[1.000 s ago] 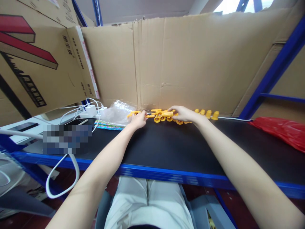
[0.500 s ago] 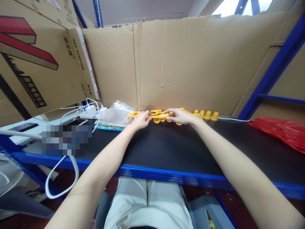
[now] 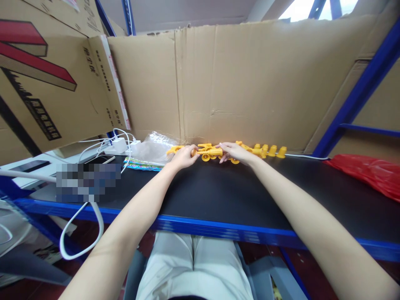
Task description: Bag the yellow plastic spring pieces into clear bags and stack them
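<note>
The scene is viewed from a single head-worn camera, aimed forward and down over both outstretched forearms. The black desk point(image 3: 218, 196) is seen close below, the cardboard wall point(image 3: 250, 83) faced straight ahead behind it.

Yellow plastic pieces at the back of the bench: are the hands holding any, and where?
Both hands grip the yellow plastic assembly: left hand at its left end, right hand at its right part.

Dark printed characters on brown cardboard box flap point(image 3: 106, 79) and black label block point(image 3: 42, 118), too blurred to read.
</note>
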Demonstrator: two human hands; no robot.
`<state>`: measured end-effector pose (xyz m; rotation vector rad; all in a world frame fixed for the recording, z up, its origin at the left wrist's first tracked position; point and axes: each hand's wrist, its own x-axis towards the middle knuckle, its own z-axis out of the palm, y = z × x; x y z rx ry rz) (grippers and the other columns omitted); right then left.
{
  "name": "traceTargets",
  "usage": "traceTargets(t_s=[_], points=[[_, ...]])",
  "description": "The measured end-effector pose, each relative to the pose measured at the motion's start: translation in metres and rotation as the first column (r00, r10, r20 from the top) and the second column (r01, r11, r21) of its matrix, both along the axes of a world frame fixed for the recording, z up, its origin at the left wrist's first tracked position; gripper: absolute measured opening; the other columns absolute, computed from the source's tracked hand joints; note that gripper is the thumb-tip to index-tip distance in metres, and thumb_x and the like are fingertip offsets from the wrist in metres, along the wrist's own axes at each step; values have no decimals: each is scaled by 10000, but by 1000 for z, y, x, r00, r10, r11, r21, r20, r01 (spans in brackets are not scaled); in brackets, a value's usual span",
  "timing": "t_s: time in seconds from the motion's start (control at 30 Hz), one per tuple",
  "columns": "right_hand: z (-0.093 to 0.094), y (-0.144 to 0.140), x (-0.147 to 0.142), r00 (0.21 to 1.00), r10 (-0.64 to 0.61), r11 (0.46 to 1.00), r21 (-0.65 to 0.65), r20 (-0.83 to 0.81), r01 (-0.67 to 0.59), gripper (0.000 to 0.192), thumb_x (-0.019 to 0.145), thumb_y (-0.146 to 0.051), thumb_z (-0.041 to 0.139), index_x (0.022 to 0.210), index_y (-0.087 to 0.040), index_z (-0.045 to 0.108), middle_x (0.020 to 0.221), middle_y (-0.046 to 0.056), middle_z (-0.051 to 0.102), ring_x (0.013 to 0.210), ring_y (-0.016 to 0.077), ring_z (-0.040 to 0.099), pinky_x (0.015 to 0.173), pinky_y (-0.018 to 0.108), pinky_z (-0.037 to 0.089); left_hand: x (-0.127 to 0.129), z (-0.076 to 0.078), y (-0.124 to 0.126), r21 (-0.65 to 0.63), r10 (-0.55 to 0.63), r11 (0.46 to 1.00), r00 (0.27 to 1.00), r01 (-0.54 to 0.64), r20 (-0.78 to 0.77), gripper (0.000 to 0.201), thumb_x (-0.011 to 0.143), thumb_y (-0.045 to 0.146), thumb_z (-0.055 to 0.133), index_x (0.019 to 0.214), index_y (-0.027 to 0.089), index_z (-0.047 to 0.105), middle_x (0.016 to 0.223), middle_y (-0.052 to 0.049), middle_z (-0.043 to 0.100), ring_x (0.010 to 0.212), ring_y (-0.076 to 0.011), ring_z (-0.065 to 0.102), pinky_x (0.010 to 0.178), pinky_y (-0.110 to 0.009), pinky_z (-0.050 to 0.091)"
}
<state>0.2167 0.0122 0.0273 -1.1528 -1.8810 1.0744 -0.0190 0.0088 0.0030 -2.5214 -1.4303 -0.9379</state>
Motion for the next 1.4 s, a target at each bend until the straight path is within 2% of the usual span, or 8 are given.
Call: traceTargets(t_s=[0.13,0.23,0.33,0.5,0.73,1.0,1.23,1.4], points=[[4,-3,8,992,124,989,-77,0,-123,447,796,-352,553,1196,-226,399,895,43,654,702,139,647,666,259,518,1,0,0,17,-9,1000,1000,9,3,266,794,361,470,989,199,553,810,-34,623,757,-170,570,687,-274,417],[6,-7,10,991,135,989,-56,10,-134,431,768,-291,599,1145,-213,404,895,50,663,700,135,647,695,272,513,2,2,0,25,-19,1000,1000,18,15,260,796,355,468,986,199,551,787,-32,618,746,-169,567,674,-274,416],[5,-7,9,992,128,990,-66,18,-127,290,822,-414,503,992,-180,486,872,80,676,598,125,633,645,271,508,1,5,0,41,-27,999,999,25,33,266,785,352,489,996,201,547,810,-30,617,763,-164,566,684,-271,415],[4,-6,4,997,67,998,-23,40,-66,452,795,-589,419,855,-164,561,696,77,679,435,116,560,459,241,437,-1,5,3,36,5,999,1000,-6,25,313,734,353,550,1013,211,543,799,-17,614,750,-159,563,670,-261,410],[-6,-1,-1,997,24,996,-84,75,-17,605,776,-678,304,681,-144,571,528,79,625,400,118,538,409,232,389,0,5,2,43,32,998,999,-34,41,267,708,299,560,963,221,562,790,-16,616,735,-160,561,665,-263,398],[-14,10,4,993,101,973,-212,59,-86,699,774,-704,196,743,-116,572,604,108,645,439,114,564,397,207,402,2,6,-1,37,71,997,997,-72,38,256,694,274,567,946,224,564,781,-18,620,733,-172,565,663,-268,400],[-5,0,9,985,170,974,-146,-25,-172,443,720,-430,633,1069,-208,476,996,80,642,675,115,625,560,203,488,2,4,1,31,87,995,993,-90,80,252,690,288,573,933,223,565,728,-6,607,696,-161,557,646,-258,389],[-6,1,9,990,134,984,-114,-52,-139,342,747,-433,601,974,-199,498,911,80,665,635,116,617,590,234,494,2,2,3,92,76,992,995,-83,69,244,689,290,571,922,218,567,734,-7,611,680,-154,552,621,-248,378]])
